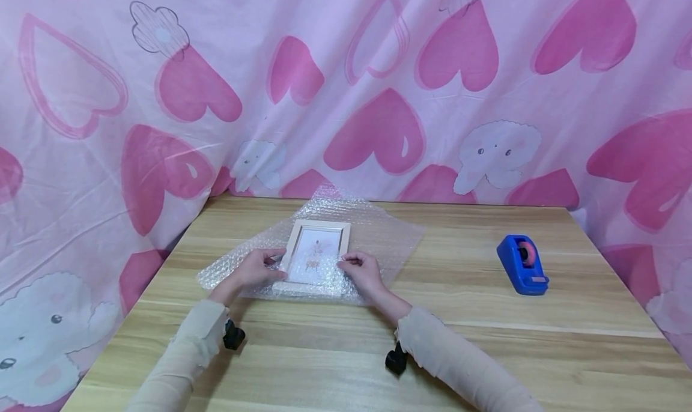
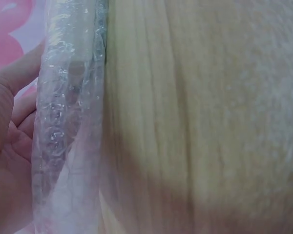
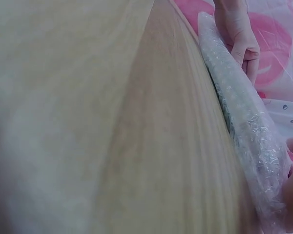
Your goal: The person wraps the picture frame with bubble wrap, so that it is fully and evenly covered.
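Observation:
A picture frame (image 1: 290, 253) with a pale border lies on a sheet of bubble wrap (image 1: 378, 226) on the wooden table. The wrap's near part is folded up over the frame's lower portion. At the frame's left side, my left hand (image 1: 256, 269) holds the wrap between thumb and fingers. My right hand (image 1: 364, 272) pinches the folded edge by the frame's right side. In the left wrist view the folded bubble wrap (image 2: 68, 117) hides part of the left hand (image 2: 12, 161). Both hands show beside the wrap (image 3: 239, 107) in the right wrist view.
A blue tape dispenser (image 1: 521, 266) with a pink roll stands on the right of the table (image 1: 459, 316). Behind the table hangs a pink curtain (image 1: 346, 57) with hearts. Dark wrist devices (image 1: 396, 361) sit under both forearms.

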Tool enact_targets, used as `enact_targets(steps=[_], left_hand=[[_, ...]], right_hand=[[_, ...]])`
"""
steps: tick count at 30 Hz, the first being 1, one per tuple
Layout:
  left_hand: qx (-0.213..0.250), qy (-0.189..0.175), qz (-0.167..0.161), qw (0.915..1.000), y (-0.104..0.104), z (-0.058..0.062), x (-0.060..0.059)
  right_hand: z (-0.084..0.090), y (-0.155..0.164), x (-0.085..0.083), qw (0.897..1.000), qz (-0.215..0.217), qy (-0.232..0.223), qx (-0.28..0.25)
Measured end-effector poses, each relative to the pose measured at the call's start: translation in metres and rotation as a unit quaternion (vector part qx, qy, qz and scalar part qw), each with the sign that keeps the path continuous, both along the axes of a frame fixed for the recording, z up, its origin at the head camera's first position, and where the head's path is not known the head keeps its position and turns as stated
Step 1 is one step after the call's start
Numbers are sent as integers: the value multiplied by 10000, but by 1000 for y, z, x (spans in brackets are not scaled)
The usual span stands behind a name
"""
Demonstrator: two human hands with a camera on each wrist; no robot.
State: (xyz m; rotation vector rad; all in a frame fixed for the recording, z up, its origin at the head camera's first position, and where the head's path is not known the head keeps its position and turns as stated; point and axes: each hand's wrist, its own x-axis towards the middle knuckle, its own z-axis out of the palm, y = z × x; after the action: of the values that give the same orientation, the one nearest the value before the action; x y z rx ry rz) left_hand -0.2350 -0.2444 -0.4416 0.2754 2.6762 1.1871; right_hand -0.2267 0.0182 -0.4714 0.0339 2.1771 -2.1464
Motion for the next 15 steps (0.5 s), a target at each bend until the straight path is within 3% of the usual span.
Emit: enact_targets(steps=[6,13,15], left_hand=[[-363,-2,40,9993,2,3,2],[-886,602,-384,9935,6,8,8],[-1003,626,-376,9923,7,7,8]], right_hand=[[5,0,0,9990,218,-262,295],[7,0,1,9975,215,-301,597],[7,1,2,9974,223,-274,633]])
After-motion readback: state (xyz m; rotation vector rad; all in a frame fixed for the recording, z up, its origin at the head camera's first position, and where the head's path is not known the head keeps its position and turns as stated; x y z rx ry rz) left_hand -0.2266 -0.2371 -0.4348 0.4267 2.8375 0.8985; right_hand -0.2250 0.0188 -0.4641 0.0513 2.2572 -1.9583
